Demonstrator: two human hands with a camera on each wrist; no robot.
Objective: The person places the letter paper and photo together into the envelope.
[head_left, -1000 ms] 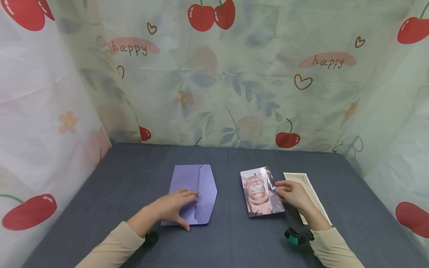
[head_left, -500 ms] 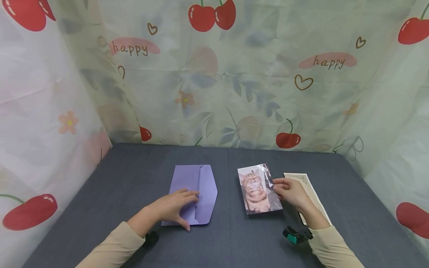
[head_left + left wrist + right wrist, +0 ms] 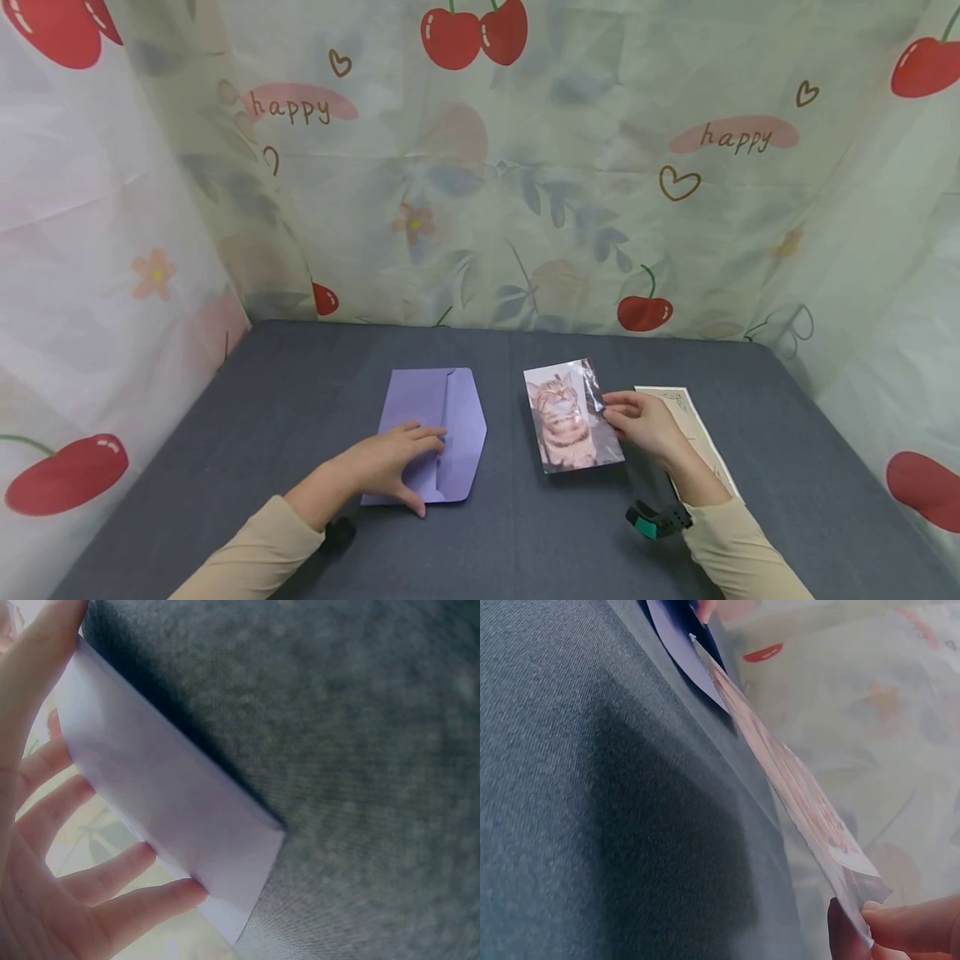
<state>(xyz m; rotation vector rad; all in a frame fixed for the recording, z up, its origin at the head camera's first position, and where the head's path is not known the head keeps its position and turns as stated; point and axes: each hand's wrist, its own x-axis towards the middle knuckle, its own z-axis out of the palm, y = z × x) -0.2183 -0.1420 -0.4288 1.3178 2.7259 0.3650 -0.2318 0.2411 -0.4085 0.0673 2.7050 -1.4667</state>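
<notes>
A purple envelope lies on the dark cloth with its flap unfolded to the right. My left hand rests on it with the fingers spread, thumb at the near edge; in the left wrist view the fingertips touch the envelope. Between thumb and fingers, my right hand pinches the right edge of a glossy cat photo. From the right wrist, the photo appears tilted and raised above the cloth, its shadow beneath and the envelope beyond.
A cream card with a dark ornamental corner lies at the right, partly covered by my right hand and forearm. The dark tablecloth reaches back to a printed curtain. Black bands sit at both wrists.
My right hand has carried the cat photo a little to the left and away from me, toward the envelope. The left hand and the envelope have stayed in place.
</notes>
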